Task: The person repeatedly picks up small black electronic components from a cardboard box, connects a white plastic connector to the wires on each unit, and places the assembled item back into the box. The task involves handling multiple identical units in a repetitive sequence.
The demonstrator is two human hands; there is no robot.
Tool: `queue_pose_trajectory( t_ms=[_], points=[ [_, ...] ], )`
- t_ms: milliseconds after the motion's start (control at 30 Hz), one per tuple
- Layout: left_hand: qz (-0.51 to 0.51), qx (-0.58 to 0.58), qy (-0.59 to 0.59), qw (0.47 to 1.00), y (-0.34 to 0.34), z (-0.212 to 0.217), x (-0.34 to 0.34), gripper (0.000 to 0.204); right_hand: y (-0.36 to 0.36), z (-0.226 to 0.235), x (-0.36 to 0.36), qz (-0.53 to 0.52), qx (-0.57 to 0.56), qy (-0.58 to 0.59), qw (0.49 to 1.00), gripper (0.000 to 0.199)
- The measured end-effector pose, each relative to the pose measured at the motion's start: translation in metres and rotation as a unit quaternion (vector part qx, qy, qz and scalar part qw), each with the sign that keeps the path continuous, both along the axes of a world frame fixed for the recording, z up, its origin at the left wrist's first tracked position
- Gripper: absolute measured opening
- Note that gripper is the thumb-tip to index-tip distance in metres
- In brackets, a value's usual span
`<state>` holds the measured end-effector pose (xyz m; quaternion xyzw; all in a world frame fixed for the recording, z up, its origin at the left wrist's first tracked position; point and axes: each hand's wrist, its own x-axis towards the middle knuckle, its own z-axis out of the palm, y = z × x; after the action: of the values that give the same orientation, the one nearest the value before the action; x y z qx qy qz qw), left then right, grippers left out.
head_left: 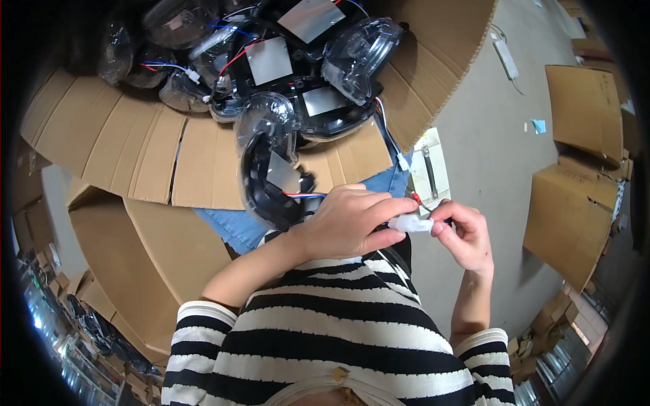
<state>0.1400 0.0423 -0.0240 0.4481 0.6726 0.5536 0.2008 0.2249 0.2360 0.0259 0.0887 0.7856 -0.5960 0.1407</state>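
From above, the person's left hand (352, 220) and right hand (464, 233) were close together in front of the striped shirt (325, 325). Both hands pinched a small white plug (411, 223) between their fingertips. Thin red and blue wires (305, 195) ran from the plug to a black lamp part (267, 179) resting on the lap. Behind it, a big cardboard box (135, 142) held more lamp parts (305, 61) with clear covers.
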Motion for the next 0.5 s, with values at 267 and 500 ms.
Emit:
queue_pose_trajectory(
  t_ms=[267,500],
  points=[
    [-0.204,-0.051,-0.152,0.966,0.030,0.006,-0.023,0.022,0.027,-0.002,0.007,-0.085,-0.096,-0.007,0.992,0.005],
    [-0.300,-0.047,-0.225,0.926,0.033,0.016,-0.044,0.034,0.031,0.001,0.007,-0.084,-0.157,0.015,0.984,0.005]
  ],
)
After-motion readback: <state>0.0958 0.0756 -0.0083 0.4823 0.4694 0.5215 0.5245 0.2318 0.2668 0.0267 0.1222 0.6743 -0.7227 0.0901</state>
